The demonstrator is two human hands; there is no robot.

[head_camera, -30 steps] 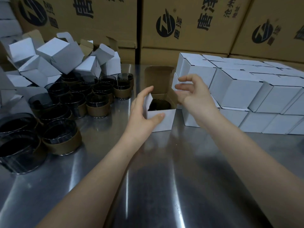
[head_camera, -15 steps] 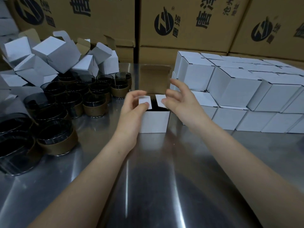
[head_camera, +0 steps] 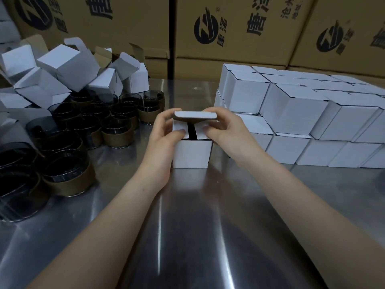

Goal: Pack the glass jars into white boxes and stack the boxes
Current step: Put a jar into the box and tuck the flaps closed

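A small white box point(head_camera: 191, 154) stands on the steel table at the centre, with a dark jar just visible through the gap between its two folded side flaps. My left hand point(head_camera: 164, 134) grips the box's left side, thumb on the left flap and fingers on the lid. My right hand point(head_camera: 224, 128) holds the right side the same way. The lid point(head_camera: 195, 115) is tilted down over the flaps, partly closed. Several dark glass jars point(head_camera: 116, 130) with brown bands stand to the left.
A stack of closed white boxes point(head_camera: 295, 105) fills the right, two layers high. Open empty white boxes point(head_camera: 68, 65) are heaped at the back left. Large brown cartons point(head_camera: 239, 30) wall off the rear. Bare steel table point(head_camera: 187, 226) lies in front.
Both side flaps were folded in over the jar, then the upright back lid was brought forward and down over them. Both hands moved onto the box top.
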